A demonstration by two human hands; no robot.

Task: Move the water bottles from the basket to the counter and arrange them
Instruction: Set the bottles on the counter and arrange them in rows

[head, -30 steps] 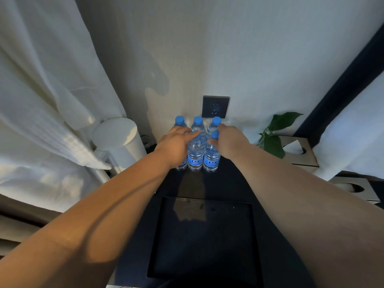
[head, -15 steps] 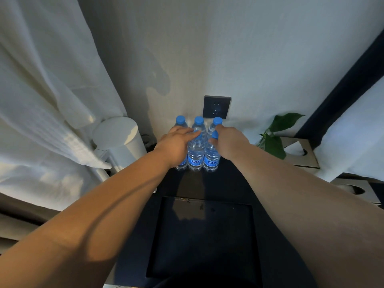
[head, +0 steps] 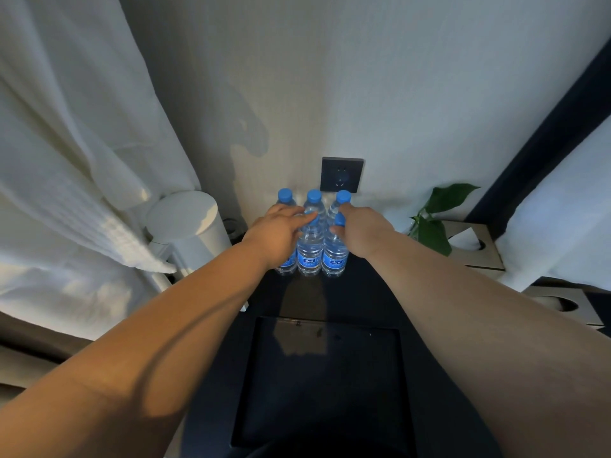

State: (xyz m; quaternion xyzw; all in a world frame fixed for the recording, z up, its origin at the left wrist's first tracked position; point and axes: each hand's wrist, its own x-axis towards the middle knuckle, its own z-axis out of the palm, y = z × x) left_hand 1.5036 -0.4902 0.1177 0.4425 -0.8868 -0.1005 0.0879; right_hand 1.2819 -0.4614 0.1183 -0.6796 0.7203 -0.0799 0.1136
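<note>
Several clear water bottles with blue caps and blue labels stand in two tight rows on the dark counter point(head: 363, 292), against the wall. My left hand point(head: 281, 233) lies over the front left bottle point(head: 287, 263), its straight fingers reaching onto the top of the front middle bottle point(head: 309, 249). My right hand point(head: 360, 229) grips the neck of the front right bottle point(head: 334, 256), just below its cap. Behind them, the three back bottles show their caps point(head: 313, 195). The dark square basket point(head: 327, 322) sits close to me, and no bottle shows inside it.
A black wall socket point(head: 341, 174) is right behind the bottles. A white round bin point(head: 186, 223) and a white curtain point(head: 66, 160) stand left of the counter. On the right are a green plant point(head: 436, 213) and two cardboard tissue boxes point(head: 472, 246).
</note>
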